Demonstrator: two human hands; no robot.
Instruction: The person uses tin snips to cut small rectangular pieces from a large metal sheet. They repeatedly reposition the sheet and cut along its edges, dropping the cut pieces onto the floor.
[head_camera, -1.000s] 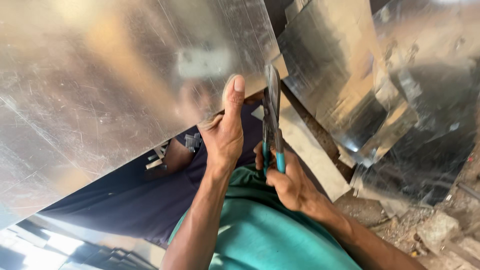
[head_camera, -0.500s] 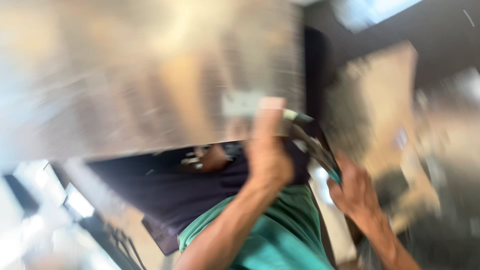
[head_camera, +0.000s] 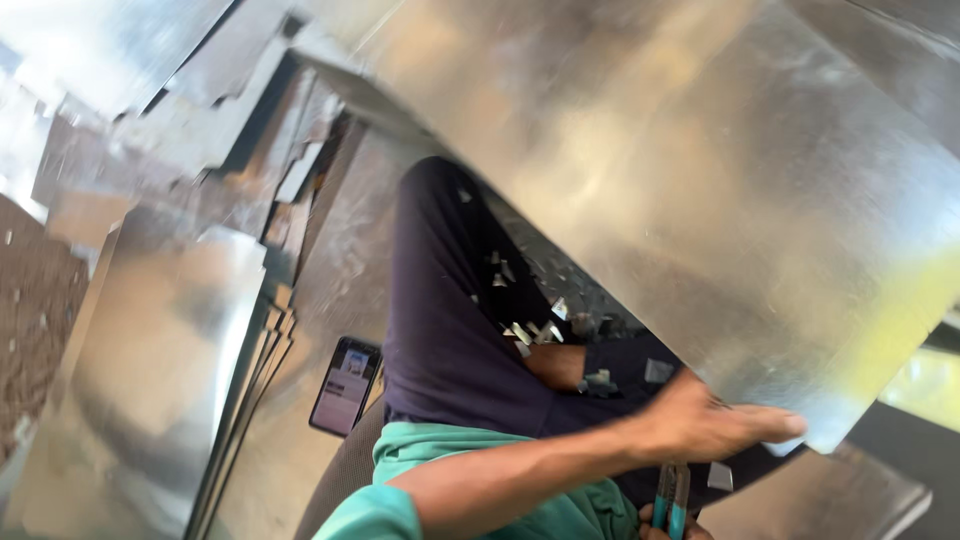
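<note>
A large shiny metal sheet (head_camera: 700, 180) slants across the upper right, above my lap. My left hand (head_camera: 715, 425) reaches across from the lower left and grips the sheet's lower corner, fingers on its edge. At the bottom edge only the top of my right hand (head_camera: 672, 528) shows, closed around the teal handles of metal snips (head_camera: 668, 498) just under my left wrist. The snips' blades are hidden. Small metal offcuts (head_camera: 530, 330) lie on my dark trousers (head_camera: 440, 330).
A phone (head_camera: 345, 385) with a lit screen lies on a sheet beside my left thigh. Stacked metal sheets (head_camera: 170, 370) lean at the left, and more overlap at the top left (head_camera: 170, 90). Bare ground (head_camera: 40, 300) shows at far left.
The view has swung sharply, through a blur. The sheet now lies to the upper right, my left hand holds its lower corner instead of its edge from below, and the snips have dropped to the bottom edge.
</note>
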